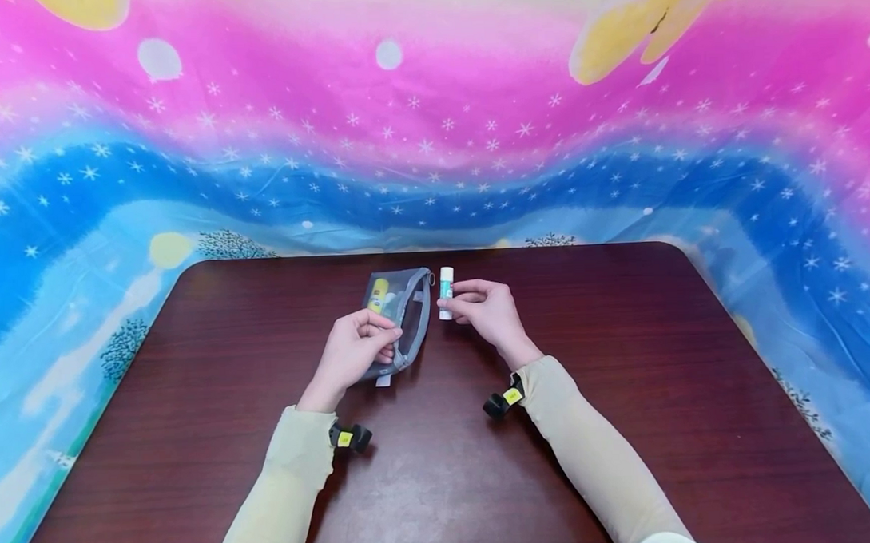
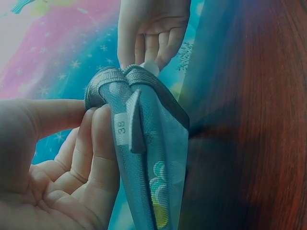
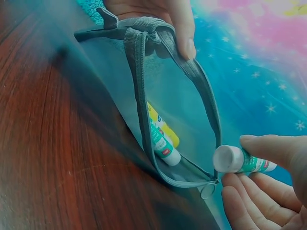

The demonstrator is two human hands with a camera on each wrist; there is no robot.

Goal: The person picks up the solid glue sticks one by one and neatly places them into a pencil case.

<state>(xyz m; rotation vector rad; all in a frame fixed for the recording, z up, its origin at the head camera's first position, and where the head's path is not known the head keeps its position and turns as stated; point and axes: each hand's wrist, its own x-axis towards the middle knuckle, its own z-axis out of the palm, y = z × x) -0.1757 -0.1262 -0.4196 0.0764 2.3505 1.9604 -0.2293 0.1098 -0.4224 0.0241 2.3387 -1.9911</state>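
A grey mesh zip pouch (image 1: 417, 324) has its zipped mouth gaping toward the right. My left hand (image 1: 354, 346) pinches the rim of that mouth between thumb and fingers. Inside the pouch lie a yellow tube (image 3: 168, 132) and a green-and-white glue stick (image 3: 163, 146), seen through the mouth in the right wrist view. My right hand (image 1: 490, 305) pinches another white-and-green glue stick (image 1: 446, 283), upright in the head view, just right of the pouch's mouth. In the right wrist view, its white end is close beside the zip edge, near the pull ring (image 3: 207, 191).
Under the hands is a dark red-brown wooden table (image 1: 624, 337) with rounded far corners. A pink and blue printed cloth (image 1: 430, 144) hangs behind it and along its sides. A small tag marked 38 (image 2: 121, 128) sits at the pouch's end.
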